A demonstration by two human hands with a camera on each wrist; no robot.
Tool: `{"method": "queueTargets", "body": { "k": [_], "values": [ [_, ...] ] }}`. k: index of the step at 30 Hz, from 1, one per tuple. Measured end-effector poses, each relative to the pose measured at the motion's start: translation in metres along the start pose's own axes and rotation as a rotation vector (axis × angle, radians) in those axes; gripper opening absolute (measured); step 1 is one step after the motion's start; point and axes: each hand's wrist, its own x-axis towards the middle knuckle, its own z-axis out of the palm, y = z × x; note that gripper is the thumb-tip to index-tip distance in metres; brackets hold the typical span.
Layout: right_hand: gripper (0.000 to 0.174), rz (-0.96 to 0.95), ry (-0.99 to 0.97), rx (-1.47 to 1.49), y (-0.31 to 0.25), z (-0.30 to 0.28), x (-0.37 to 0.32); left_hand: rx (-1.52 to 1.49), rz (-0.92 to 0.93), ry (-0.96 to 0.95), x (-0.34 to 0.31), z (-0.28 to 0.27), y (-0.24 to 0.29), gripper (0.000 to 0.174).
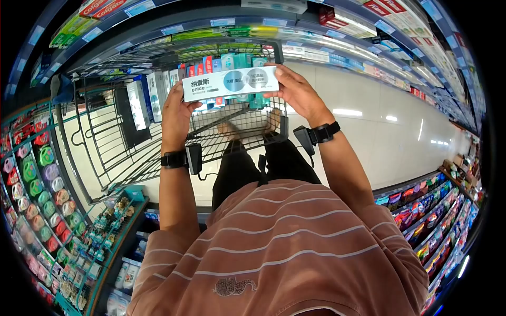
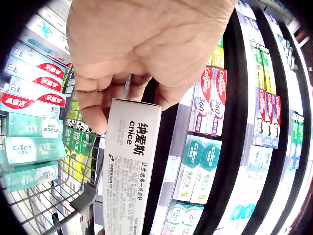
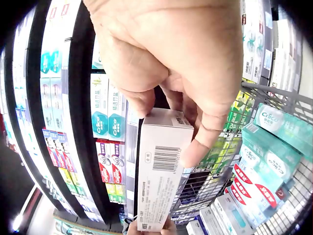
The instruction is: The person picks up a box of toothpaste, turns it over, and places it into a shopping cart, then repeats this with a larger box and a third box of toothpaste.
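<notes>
A long white cnice toothpaste box is held level over the cart, its printed face up in the head view. The left hand grips its left end, thumb and fingers around the edges; the left wrist view shows the left hand at the top of the box. At the opposite end the right hand pinches the box; in the right wrist view the right hand holds it with the barcode side showing.
Below the box stands a wire shopping cart with several toothpaste boxes in it. Shelves of toothpaste run along the far side. Tiled floor lies to the right, racks of bagged goods at the lower right.
</notes>
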Motion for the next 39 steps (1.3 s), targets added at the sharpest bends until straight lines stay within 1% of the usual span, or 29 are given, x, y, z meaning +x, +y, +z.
{"method": "queueTargets", "body": {
  "k": [6,11,15,18,22,25,29,34,36,39],
  "values": [
    [0.052,0.024,0.02,-0.005,-0.007,-0.013,-0.004,0.006,-0.015,-0.017,0.001,0.012,-0.006,0.041],
    [0.051,0.006,-0.01,0.021,-0.011,-0.031,-0.007,0.02,-0.003,-0.003,-0.002,0.031,-0.012,0.042],
    [0.045,0.015,-0.044,0.02,-0.018,-0.048,-0.006,0.02,0.02,0.04,-0.008,0.052,-0.018,0.046],
    [0.045,0.051,-0.085,0.02,-0.022,-0.066,-0.001,0.054,0.039,0.074,-0.015,0.069,-0.026,0.049],
    [0.047,0.065,-0.122,0.019,-0.03,-0.084,-0.001,0.051,0.031,0.168,-0.026,0.098,-0.036,0.046],
    [0.046,0.084,-0.07,0.02,-0.038,-0.089,-0.007,0.049,0.016,0.146,-0.029,0.107,-0.041,0.043],
    [0.048,0.074,-0.075,0.07,-0.037,-0.098,-0.012,0.061,0.03,0.134,-0.031,0.122,-0.034,0.042],
    [0.05,0.083,-0.014,0.085,-0.034,-0.094,-0.016,0.065,0.032,0.129,-0.03,0.12,-0.033,0.044],
    [0.05,0.091,-0.011,0.07,-0.031,-0.089,-0.017,0.068,0.036,0.151,-0.036,0.12,-0.031,0.044],
    [0.047,0.091,-0.035,0.029,-0.028,-0.081,-0.016,0.019,0.024,0.131,-0.041,0.108,-0.031,0.042]
  ]
}}
